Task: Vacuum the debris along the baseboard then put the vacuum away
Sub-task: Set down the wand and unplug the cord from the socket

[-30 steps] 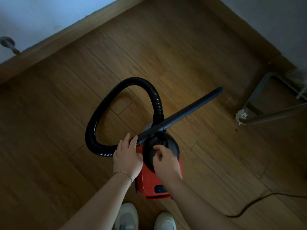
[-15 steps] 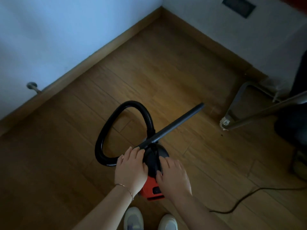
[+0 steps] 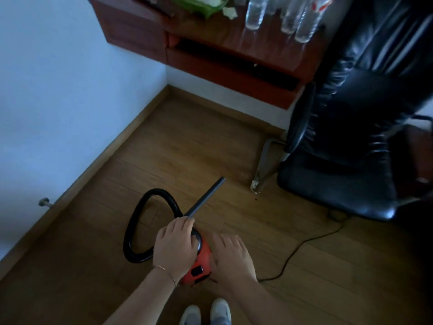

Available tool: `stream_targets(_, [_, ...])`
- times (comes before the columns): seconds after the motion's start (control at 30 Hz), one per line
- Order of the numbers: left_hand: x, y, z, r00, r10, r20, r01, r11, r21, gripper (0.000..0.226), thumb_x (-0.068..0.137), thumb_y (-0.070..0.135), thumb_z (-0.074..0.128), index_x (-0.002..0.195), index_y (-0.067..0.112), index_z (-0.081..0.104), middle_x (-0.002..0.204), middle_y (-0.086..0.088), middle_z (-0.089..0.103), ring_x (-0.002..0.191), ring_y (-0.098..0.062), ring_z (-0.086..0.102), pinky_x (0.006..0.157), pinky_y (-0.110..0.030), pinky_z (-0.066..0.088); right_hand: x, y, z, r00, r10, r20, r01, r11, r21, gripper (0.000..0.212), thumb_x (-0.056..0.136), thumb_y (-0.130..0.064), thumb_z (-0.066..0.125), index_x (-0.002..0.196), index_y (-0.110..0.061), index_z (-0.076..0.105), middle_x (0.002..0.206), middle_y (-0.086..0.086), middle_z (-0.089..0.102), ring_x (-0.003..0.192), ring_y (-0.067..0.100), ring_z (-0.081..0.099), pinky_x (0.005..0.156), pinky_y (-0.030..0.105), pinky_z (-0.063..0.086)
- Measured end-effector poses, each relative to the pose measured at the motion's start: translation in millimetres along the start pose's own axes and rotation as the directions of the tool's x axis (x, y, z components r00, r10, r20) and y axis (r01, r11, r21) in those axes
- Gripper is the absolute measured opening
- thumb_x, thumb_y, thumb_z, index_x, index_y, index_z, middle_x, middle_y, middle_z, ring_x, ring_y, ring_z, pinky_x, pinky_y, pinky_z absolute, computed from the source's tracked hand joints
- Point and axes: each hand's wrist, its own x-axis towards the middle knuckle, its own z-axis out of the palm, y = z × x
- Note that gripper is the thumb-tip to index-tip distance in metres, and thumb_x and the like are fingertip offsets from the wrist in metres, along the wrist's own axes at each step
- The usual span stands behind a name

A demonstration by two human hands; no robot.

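- The red vacuum [image 3: 201, 262] sits on the wood floor in the near centre, just ahead of the person's shoes [image 3: 205, 311].
- Its black hose [image 3: 138, 221] loops to the left, and the rigid tube [image 3: 205, 197] slants far-right.
- The left hand [image 3: 174, 246] lies over the vacuum's black top, fingers bent at the tube's near end; I cannot tell whether they grip.
- The right hand [image 3: 230, 254] is released, its straight fingers flat against the vacuum's right side.
- The baseboard [image 3: 105, 158] runs along the left wall.
- A power cord [image 3: 304, 243] trails right, towards a black chair [image 3: 351, 137].
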Motion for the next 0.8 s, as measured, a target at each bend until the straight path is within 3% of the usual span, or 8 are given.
stream_targets(0.13, [-8.2, 39.6, -39.7, 0.982, 0.191, 0.014, -0.191, 0.978, 0.084, 0.046, 0.095, 0.034, 0.042, 0.140, 0.023, 0.040, 0.144, 0.007, 0.044, 0.136, -0.010, 0.037, 0.109, -0.032, 0.034, -41.3, 6.0, -57.2, 0.984, 0.111, -0.140, -0.102, 0.993, 0.064, 0.054, 0.099, -0.034, 0.038, 0.149, -0.017, 0.026, 0.152, 0.002, 0.035, 0.142, 0.018, 0.027, 0.119, 0.034, 0.011])
stream_targets(0.33, [-18.2, 102.4, -70.1, 0.911, 0.412, 0.024, -0.412, 0.905, 0.111, 0.045, 0.096, 0.032, 0.039, 0.140, 0.022, 0.040, 0.145, 0.007, 0.040, 0.137, -0.012, 0.034, 0.108, -0.034, 0.030, -102.1, 35.6, -104.0, 0.935, 0.262, -0.240, -0.248, 0.965, 0.086, 0.057, 0.099, -0.037, 0.040, 0.150, -0.018, 0.024, 0.153, 0.003, 0.034, 0.143, 0.019, 0.026, 0.120, 0.035, 0.014])
stream_targets(0.57, [-30.1, 169.2, -67.3, 0.751, 0.660, 0.026, -0.653, 0.737, 0.174, 0.044, 0.095, 0.032, 0.042, 0.137, 0.020, 0.046, 0.144, 0.003, 0.045, 0.136, -0.014, 0.037, 0.110, -0.036, 0.030, -166.7, 90.6, -119.3, 0.857, 0.395, -0.331, -0.391, 0.917, 0.081, 0.056, 0.100, -0.039, 0.033, 0.150, -0.018, 0.021, 0.152, 0.001, 0.036, 0.142, 0.018, 0.027, 0.121, 0.037, 0.009])
stream_targets(0.8, [-37.7, 247.0, -42.5, 0.609, 0.787, 0.098, -0.789, 0.588, 0.177, 0.046, 0.095, 0.034, 0.042, 0.139, 0.020, 0.045, 0.146, 0.002, 0.043, 0.138, -0.015, 0.034, 0.111, -0.037, 0.030, -226.2, 146.6, -115.6, 0.757, 0.539, -0.369, -0.517, 0.840, 0.165, 0.056, 0.100, -0.039, 0.031, 0.150, -0.016, 0.022, 0.150, 0.003, 0.038, 0.142, 0.019, 0.028, 0.121, 0.035, 0.008])
